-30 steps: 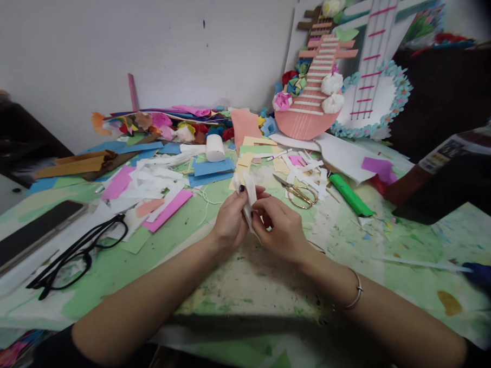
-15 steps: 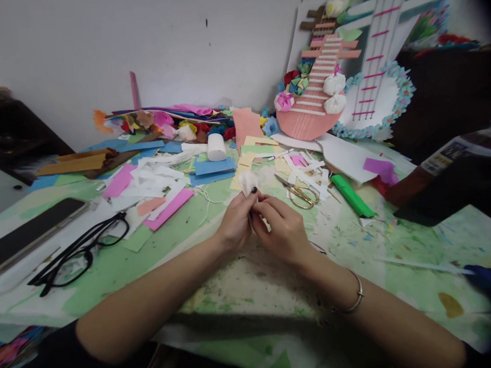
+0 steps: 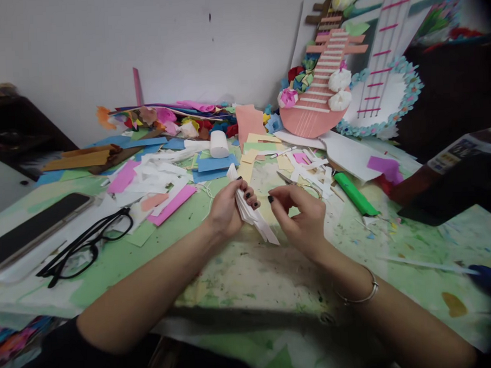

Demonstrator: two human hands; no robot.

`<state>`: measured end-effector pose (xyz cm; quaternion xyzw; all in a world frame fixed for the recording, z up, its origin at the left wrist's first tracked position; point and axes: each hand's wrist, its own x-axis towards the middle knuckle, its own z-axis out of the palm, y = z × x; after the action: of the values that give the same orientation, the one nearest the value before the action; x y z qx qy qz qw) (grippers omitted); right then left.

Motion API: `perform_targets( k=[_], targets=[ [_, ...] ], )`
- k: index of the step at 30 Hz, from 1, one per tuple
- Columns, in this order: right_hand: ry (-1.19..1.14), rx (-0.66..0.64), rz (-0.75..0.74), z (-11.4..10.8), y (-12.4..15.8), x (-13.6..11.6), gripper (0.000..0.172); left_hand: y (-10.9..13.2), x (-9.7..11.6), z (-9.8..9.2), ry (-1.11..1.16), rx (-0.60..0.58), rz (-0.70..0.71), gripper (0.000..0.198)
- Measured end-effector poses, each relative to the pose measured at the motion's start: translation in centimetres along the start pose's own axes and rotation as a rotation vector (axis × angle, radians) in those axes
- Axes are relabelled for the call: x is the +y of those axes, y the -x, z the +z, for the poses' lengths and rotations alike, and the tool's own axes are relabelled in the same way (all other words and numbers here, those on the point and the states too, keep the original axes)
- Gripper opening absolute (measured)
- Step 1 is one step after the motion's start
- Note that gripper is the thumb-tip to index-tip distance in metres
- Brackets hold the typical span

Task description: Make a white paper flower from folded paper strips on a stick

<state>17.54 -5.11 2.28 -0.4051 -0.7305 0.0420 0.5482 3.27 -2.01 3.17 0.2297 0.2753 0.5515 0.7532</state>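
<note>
My left hand (image 3: 227, 206) is closed around a bunched, folded strip of white paper (image 3: 253, 213). One end of the strip pokes up above the fist; the other slants down to the right. Just to the right of it, apart from the paper, is my right hand (image 3: 302, 217). Its thumb and forefinger are pinched together at the tips, and anything between them is too small to make out. Gold-handled scissors (image 3: 283, 177) lie behind the right hand, their handles partly hidden by it. Some white string (image 3: 206, 191) rests on the table beyond the left hand.
Black glasses (image 3: 89, 248) and a phone (image 3: 39, 228) lie at left. Paper scraps (image 3: 158, 174), a white roll (image 3: 219, 144) and a green wrapped stick (image 3: 355, 194) are spread farther back. Paper-flower guitars (image 3: 316, 121) lean at the back right. The table's front edge (image 3: 255, 311) is close.
My hands have come apart, the right moving to the right. The white paper, earlier mostly hidden between both hands, now hangs out below my left fist.
</note>
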Motion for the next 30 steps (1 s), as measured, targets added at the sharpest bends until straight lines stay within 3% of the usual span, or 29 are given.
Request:
perform_targets(
  k=[3,8,15,18,23,30],
  targets=[
    [-0.045,-0.056,0.093,0.0,-0.2,0.5,0.007,0.1,0.4,0.1,0.006,-0.026,0.000,0.029],
    [-0.147,-0.302,0.221,0.8,0.3,0.5,0.015,0.2,0.2,0.0,0.005,-0.020,0.015,0.029],
    [-0.117,-0.430,0.173,1.7,1.3,0.3,0.018,0.3,-0.3,0.1,0.007,0.001,0.058,0.031],
    [-0.026,-0.382,0.086,1.5,1.3,0.3,0.019,0.4,-0.4,0.3,-0.008,0.009,0.072,0.032],
    [0.155,-0.161,-0.144,1.4,1.0,0.2,0.010,0.4,-0.8,0.6,-0.113,0.063,0.194,0.030],
    [0.233,-0.173,-0.327,2.2,1.0,-0.1,0.016,0.6,-1.7,0.8,-0.117,0.106,0.210,0.027]
  ],
)
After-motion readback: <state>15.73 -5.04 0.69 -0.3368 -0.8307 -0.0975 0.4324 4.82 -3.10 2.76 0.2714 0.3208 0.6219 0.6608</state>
